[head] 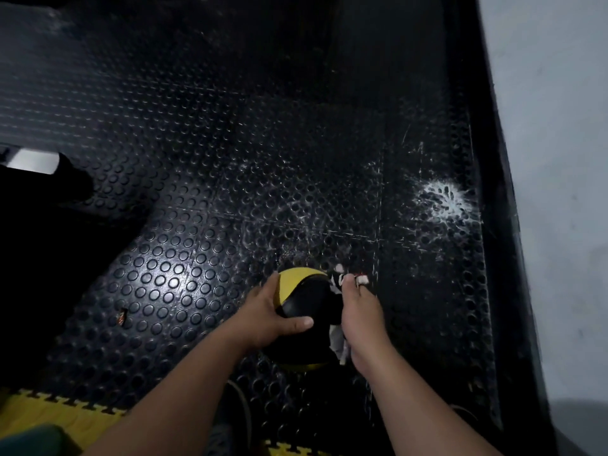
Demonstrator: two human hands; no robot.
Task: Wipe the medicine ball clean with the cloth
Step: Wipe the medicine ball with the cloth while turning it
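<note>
Hands at lower centre of the frame: left hand (268,319) cups the yellow-and-black medicine ball (304,307), fingers curled round its likely heavy, smooth side, while right hand (360,319) presses a limp bunched cloth (339,345) against it above the studded floor (197,159).

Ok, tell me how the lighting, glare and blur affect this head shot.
Head view: dim overall, the upper floor sinks into darkness; bright glare patch on the studded floor mat left of the medicine ball; wide-angle bending tilts the grey wall at right; the left hand reads fairly sharp, the cloth under the right hand is soft and partly hidden.
</note>
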